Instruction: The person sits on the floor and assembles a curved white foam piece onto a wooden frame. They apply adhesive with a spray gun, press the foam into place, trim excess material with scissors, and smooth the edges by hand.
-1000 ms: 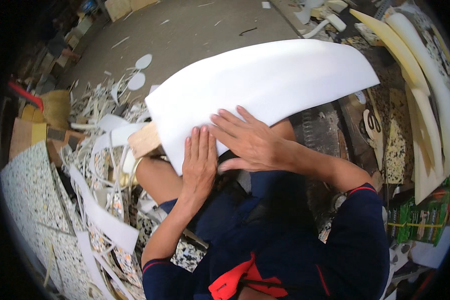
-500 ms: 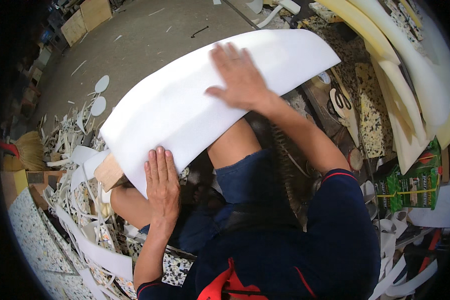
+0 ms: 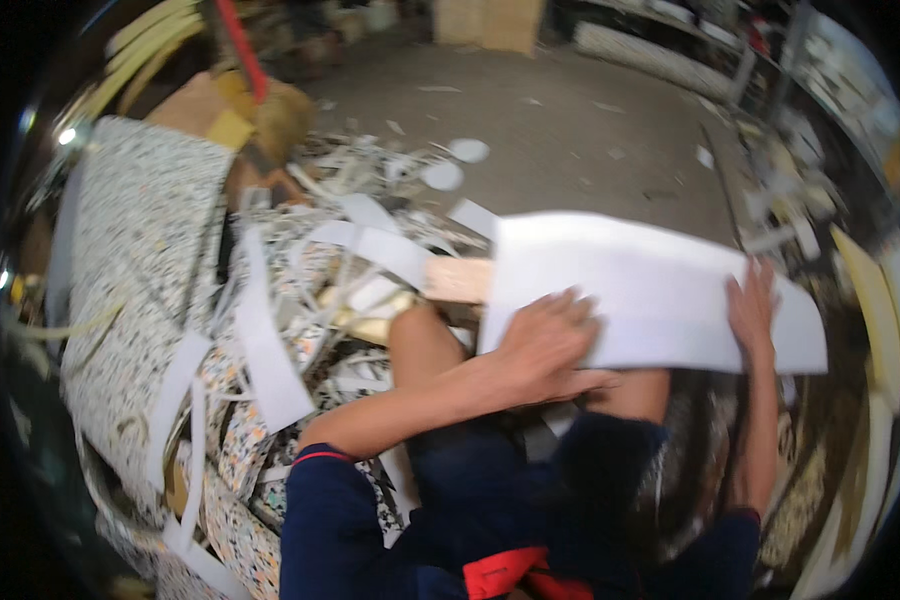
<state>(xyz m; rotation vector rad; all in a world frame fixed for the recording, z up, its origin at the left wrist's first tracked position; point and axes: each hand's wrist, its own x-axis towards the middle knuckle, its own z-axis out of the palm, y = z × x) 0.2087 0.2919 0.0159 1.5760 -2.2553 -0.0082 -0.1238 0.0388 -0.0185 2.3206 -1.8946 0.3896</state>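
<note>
"Where's the sheet (image 3: 635, 305)?"

"Lying over the wood block (image 3: 457, 279), whose left end juts out past it."

"And the hands?"

"The right hand (image 3: 753, 308) lies flat near the sheet's right end, its grip uncurled, clasping nothing. The left hand (image 3: 550, 335) rests by the near edge; I can't tell whether its grip holds."

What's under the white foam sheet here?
A wooden block juts out past the left edge of the white foam sheet, and the person's right leg shows at its near edge. How far either runs beneath, and anything else there, is covered.
</note>
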